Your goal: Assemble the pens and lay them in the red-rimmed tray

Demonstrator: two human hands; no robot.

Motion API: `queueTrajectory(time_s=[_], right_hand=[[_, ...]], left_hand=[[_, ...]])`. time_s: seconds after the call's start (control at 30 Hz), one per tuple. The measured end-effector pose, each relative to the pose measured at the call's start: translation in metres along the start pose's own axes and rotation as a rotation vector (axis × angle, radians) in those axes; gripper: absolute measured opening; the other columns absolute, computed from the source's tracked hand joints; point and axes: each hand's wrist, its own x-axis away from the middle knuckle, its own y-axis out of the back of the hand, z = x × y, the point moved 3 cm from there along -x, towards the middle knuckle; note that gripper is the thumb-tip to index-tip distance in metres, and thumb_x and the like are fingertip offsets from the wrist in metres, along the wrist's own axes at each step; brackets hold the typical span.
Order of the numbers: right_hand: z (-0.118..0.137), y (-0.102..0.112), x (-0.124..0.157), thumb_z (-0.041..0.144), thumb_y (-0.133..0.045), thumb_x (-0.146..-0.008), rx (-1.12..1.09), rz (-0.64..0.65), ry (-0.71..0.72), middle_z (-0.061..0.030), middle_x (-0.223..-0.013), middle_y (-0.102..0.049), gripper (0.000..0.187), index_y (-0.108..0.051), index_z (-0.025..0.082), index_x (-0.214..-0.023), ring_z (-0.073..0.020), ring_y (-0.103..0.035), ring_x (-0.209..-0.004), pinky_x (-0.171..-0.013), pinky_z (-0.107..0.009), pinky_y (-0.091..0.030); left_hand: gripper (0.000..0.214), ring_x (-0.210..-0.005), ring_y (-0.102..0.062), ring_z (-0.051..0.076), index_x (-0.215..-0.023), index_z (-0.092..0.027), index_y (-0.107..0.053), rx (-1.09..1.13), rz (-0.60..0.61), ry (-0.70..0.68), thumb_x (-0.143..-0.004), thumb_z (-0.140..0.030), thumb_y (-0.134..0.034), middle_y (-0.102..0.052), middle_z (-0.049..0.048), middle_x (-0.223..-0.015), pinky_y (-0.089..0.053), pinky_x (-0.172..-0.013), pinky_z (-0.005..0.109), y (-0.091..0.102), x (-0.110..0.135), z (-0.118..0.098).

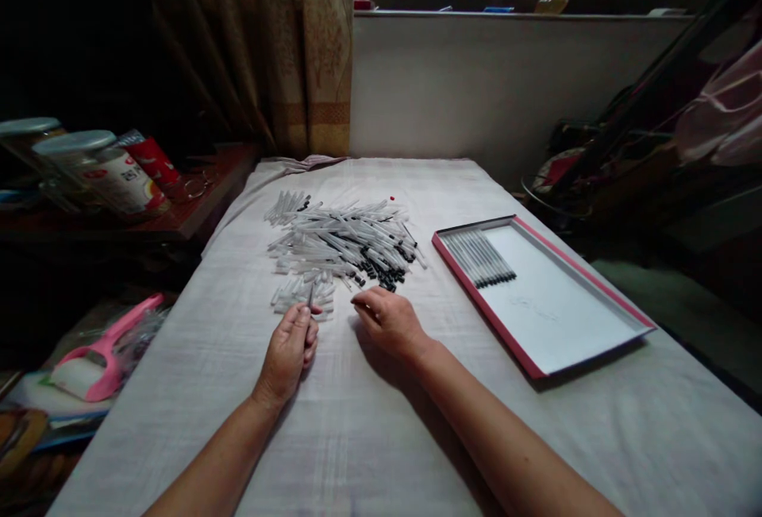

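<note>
My left hand [290,342] is closed around a slim greyish pen [310,293], its end pointing up and away from me. My right hand [390,322] is pinched just to the right of it; a small dark tip shows at its fingers, too small to name. Beyond both hands spreads a loose heap of clear pen barrels [325,235], with many black pen parts [381,267] at its right side. A smaller pile of short clear caps [289,295] lies right beyond my left hand.
On the right, a shallow red-edged box lid [571,318] holds a neat row of pens [479,259] with black ends. A tiny red piece [392,198] lies behind the heap. Jars [113,175] stand on a side table at left, above a pink-handled tool [110,350].
</note>
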Motion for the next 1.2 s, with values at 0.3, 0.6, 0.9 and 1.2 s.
queueTrajectory(time_s=[0.3,0.6,0.9,1.2], right_hand=[[0.024,-0.016,-0.062,0.022,-0.044,-0.093,0.357,0.244,0.102,-0.0078,-0.107,-0.067,0.028,-0.069,0.025,-0.107,-0.0208,-0.063,-0.097,-0.078,-0.029,-0.048],[-0.006,0.004,-0.017,0.026,-0.053,-0.088,-0.319,0.013,-0.162,-0.0056,-0.089,-0.066,0.023,-0.067,0.017,-0.104,-0.0153,-0.058,-0.075,-0.071,-0.028,-0.045],[-0.027,0.010,0.031,0.040,-0.083,-0.060,-1.441,-0.217,-0.621,-0.0034,-0.082,-0.069,0.041,-0.062,0.021,-0.090,-0.0104,-0.055,-0.061,-0.044,-0.017,-0.031],[-0.020,0.007,0.030,0.032,-0.086,-0.057,-1.497,-0.135,-0.663,-0.0049,-0.075,-0.070,0.035,-0.065,0.016,-0.081,-0.0087,-0.054,-0.060,-0.044,-0.016,-0.030]], left_hand=[[0.049,-0.033,-0.028,0.002,-0.092,-0.021,-0.052,0.020,0.050,0.007,-0.080,-0.068,-0.056,-0.039,-0.0118,-0.055,-0.022,-0.029,0.011,0.003,0.000,0.006],[0.051,-0.036,-0.034,0.004,-0.102,-0.017,-0.060,-0.089,0.118,-0.006,-0.081,-0.063,-0.057,-0.043,-0.0092,-0.057,-0.026,-0.033,0.013,-0.002,0.003,0.006],[0.041,-0.053,-0.059,0.013,-0.108,-0.015,-0.072,-0.523,0.229,-0.250,-0.083,-0.045,-0.058,-0.070,0.0019,-0.069,-0.051,-0.051,0.023,-0.010,0.007,0.005],[0.039,-0.088,-0.072,0.021,-0.111,-0.017,-0.073,-0.761,0.269,-0.421,-0.089,-0.039,-0.050,-0.076,0.0076,-0.102,-0.057,-0.082,0.031,-0.013,0.007,0.003]])
